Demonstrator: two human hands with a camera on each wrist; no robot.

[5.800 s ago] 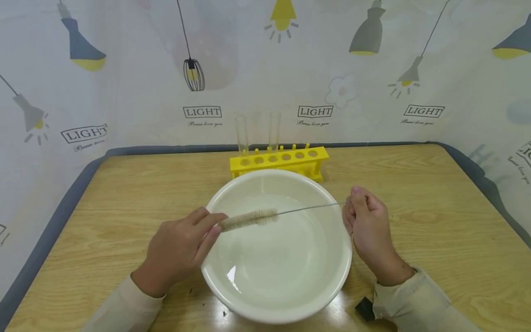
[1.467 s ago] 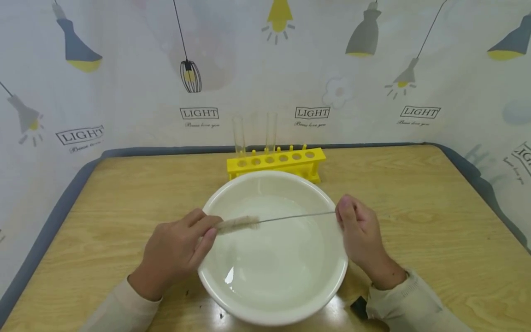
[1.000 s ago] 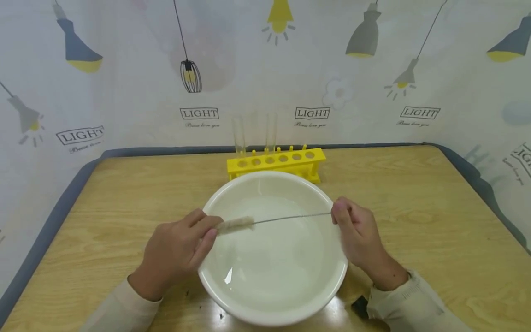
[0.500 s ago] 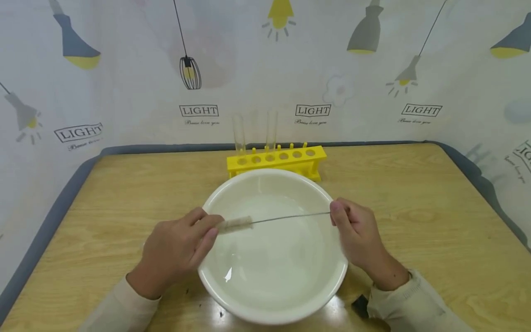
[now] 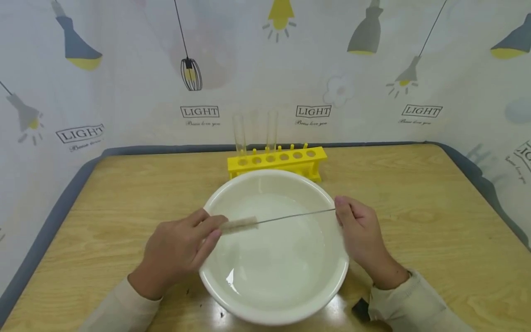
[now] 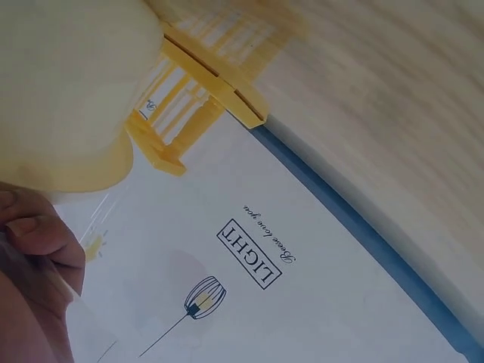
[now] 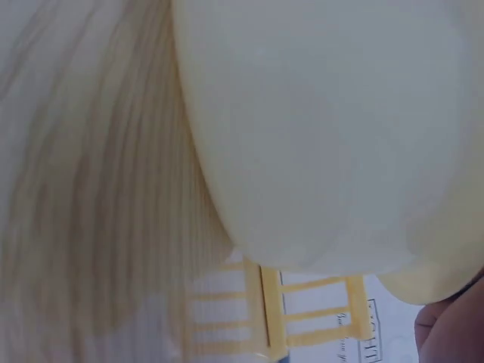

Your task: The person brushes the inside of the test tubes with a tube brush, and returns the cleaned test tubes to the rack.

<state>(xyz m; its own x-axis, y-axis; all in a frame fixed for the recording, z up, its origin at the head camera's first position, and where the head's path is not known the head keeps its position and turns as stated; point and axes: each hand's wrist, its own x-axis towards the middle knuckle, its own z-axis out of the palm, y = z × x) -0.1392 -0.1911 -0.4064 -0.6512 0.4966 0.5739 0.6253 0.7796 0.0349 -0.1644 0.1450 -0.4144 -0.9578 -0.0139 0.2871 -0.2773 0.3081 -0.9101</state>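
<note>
My left hand (image 5: 178,251) pinches a clear test tube (image 5: 254,223) between thumb and fingers, over the left side of a white basin (image 5: 274,316). The pale bristles of a test tube brush (image 5: 296,215) sit inside the tube, and the brush's thin twisted-wire handle runs out to the right. At the basin's right rim my right hand (image 5: 365,235) grips the end of that wire. The tube's closed end is hidden behind my left fingers. Only part of the left hand shows in the left wrist view, and the right wrist view catches just a bit of the right hand.
Water lies in the basin. Directly behind it stands a yellow test tube rack (image 5: 277,158) with two clear tubes upright in it. A small black object (image 5: 361,310) lies by the right sleeve. A printed curtain (image 5: 257,69) hangs behind the wooden table (image 5: 435,207).
Bristles that stuck out of the tube's mouth several seconds ago are now inside it. The right hand has come left with the wire since then, shifting slightly back right in the last half second.
</note>
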